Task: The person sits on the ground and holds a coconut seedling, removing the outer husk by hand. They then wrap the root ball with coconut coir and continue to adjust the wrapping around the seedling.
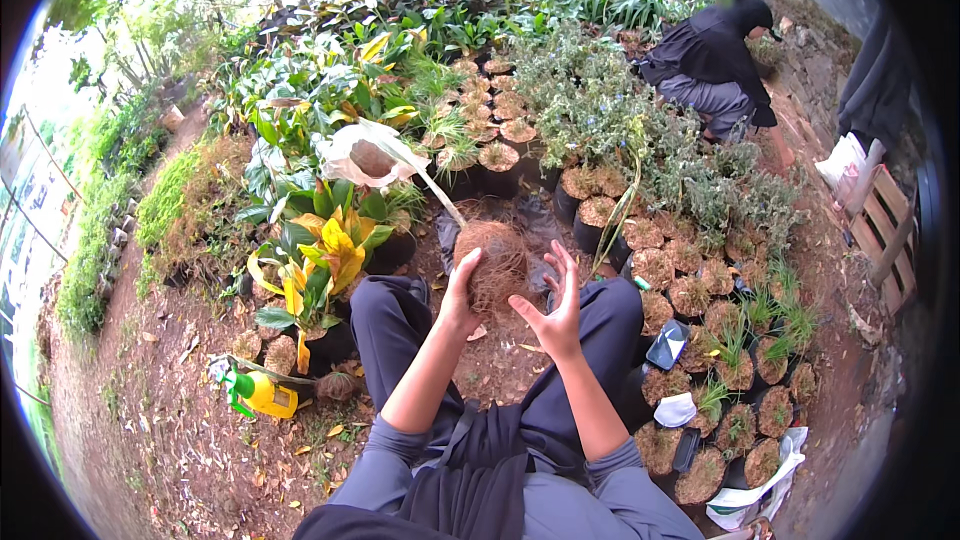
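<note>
A round ball of brown, coconut-like fibre (496, 259) is held up between my knees. My left hand (456, 296) grips its left side. On the right, my right hand (553, 309) is spread beside the ball, fingers apart and curved toward it; whether the fingertips touch loose fibres I cannot tell. A pale, flat stem or leaf (442, 196) rises from the top of the ball, leaning up and left. It passes the edge of a white plastic bag (341, 157) with brown contents. Dark plastic (541, 221) lies on the soil behind the ball.
At left lies a yellow spray bottle (271, 396) with a green head, near a small fibre ball (336, 385). Potted plants (664, 259) crowd the right, bearing a phone (667, 345) and a white cup-like item (675, 410). Another person (709, 60) crouches at upper right near a wooden pallet (885, 221).
</note>
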Demonstrator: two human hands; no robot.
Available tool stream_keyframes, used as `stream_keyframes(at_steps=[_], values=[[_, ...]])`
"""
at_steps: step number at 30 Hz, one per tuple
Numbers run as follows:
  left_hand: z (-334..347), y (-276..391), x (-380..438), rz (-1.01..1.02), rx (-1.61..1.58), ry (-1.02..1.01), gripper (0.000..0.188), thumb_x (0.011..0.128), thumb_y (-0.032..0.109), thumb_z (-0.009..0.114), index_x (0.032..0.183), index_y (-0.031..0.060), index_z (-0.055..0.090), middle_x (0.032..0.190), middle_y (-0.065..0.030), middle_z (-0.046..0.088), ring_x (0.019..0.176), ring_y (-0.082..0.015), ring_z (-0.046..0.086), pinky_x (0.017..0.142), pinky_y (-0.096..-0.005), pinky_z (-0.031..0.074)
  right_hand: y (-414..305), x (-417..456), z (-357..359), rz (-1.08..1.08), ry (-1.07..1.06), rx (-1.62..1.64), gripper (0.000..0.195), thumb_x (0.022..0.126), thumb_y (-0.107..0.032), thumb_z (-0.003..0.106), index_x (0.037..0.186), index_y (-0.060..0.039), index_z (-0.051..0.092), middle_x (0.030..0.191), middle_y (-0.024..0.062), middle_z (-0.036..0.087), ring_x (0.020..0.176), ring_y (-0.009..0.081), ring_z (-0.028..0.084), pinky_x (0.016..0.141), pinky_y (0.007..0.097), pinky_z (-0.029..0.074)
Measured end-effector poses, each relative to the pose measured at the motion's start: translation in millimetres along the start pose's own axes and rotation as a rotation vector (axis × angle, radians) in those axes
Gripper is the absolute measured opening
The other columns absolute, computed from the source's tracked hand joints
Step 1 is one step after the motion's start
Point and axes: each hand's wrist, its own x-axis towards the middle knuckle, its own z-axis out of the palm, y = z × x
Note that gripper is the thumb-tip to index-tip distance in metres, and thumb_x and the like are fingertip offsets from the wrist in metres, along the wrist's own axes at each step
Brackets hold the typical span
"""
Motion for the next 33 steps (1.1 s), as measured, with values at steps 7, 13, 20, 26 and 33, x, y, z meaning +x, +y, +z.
stream_keyframes(at_steps=[7, 13, 20, 26, 33], values=[[-10.5, -6.4, 0.5, 0.042, -0.059, -0.011, 0.066, 0.089, 0.048, 0.051, 0.136, 0.0030, 0.042, 0.128, -0.0171, 0.056, 0.114, -0.0323, 0.058, 0.100, -0.0470, 0.046, 17.8, 2.4, 7.7, -0.025, -0.036, -0.104, 0.072, 0.069, -0.033, 0.085, 0.127, -0.0021, 0.056, 0.140, 0.0160, 0.044, 0.130, 0.0289, 0.042, 0.109, 0.0408, 0.033], [-25.0, -6.5, -1.7, -0.011, -0.044, -0.028, 0.064, 0.088, 0.040, 0.054, 0.137, 0.0020, 0.040, 0.129, -0.0187, 0.054, 0.114, -0.0322, 0.058, 0.099, -0.0466, 0.047, 0.7, 0.3, 3.5, -0.040, -0.046, -0.255, 0.062, 0.068, -0.026, 0.085, 0.118, 0.0010, 0.060, 0.138, 0.0150, 0.046, 0.128, 0.0268, 0.045, 0.107, 0.0404, 0.034], [-28.6, -6.3, -5.8, 0.045, 0.092, -0.061, 0.063, 0.080, 0.021, 0.069, 0.134, 0.0006, 0.043, 0.124, -0.0155, 0.057, 0.109, -0.0276, 0.060, 0.093, -0.0426, 0.052, -7.7, 15.7, -18.7, 0.032, -0.137, -0.017, 0.071, 0.076, -0.026, 0.076, 0.137, -0.0092, 0.045, 0.140, 0.0089, 0.044, 0.128, 0.0216, 0.043, 0.102, 0.0377, 0.036], [-27.9, -12.6, -15.3, 0.151, 0.288, -0.178, 0.071, 0.084, 0.039, 0.069, 0.137, 0.0032, 0.040, 0.130, -0.0137, 0.053, 0.117, -0.0264, 0.056, 0.099, -0.0410, 0.048, -2.0, 47.5, -12.8, 0.077, -0.381, -0.001, 0.020, 0.091, -0.013, 0.063, 0.106, -0.0006, 0.066, 0.131, 0.0088, 0.051, 0.113, 0.0147, 0.054, 0.095, 0.0291, 0.044], [-28.6, -23.6, -19.5, -0.048, 0.009, 0.121, 0.061, 0.094, 0.050, 0.051, 0.137, 0.0073, 0.043, 0.132, -0.0135, 0.054, 0.118, -0.0260, 0.055, 0.100, -0.0429, 0.046, 2.8, 26.5, -10.2, -0.059, -0.141, -0.011, 0.008, 0.085, -0.009, 0.068, 0.087, -0.0020, 0.064, 0.117, 0.0120, 0.059, 0.111, 0.0232, 0.055, 0.098, 0.0354, 0.040]])
